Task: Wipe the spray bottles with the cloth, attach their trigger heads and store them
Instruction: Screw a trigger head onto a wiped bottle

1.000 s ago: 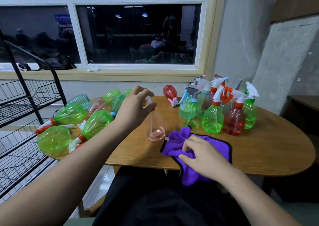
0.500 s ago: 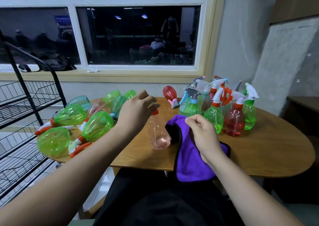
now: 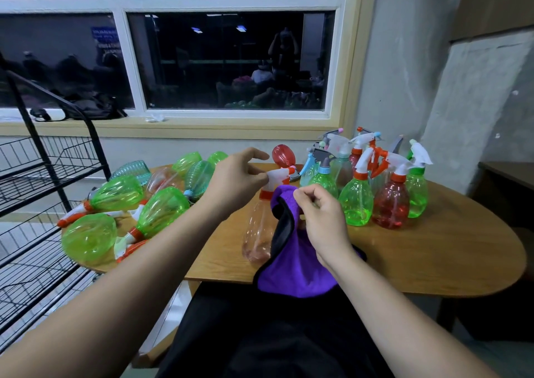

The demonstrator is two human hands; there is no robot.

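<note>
Left hand (image 3: 239, 179) pinches the trigger head (image 3: 278, 175), right hand (image 3: 325, 218) clutches soft cloth (image 3: 297, 273) (light, slick bottle (image 3: 258, 233); I'd hold its neck).

Glossy clear plastic bottle (image 3: 258, 233); soft matt cloth (image 3: 294, 265); smooth wooden table (image 3: 433, 250).

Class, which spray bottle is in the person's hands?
The pale pink bottle nearest the person: the left hand pinches its white trigger head, and the purple cloth held in the right hand lies against it.
</note>
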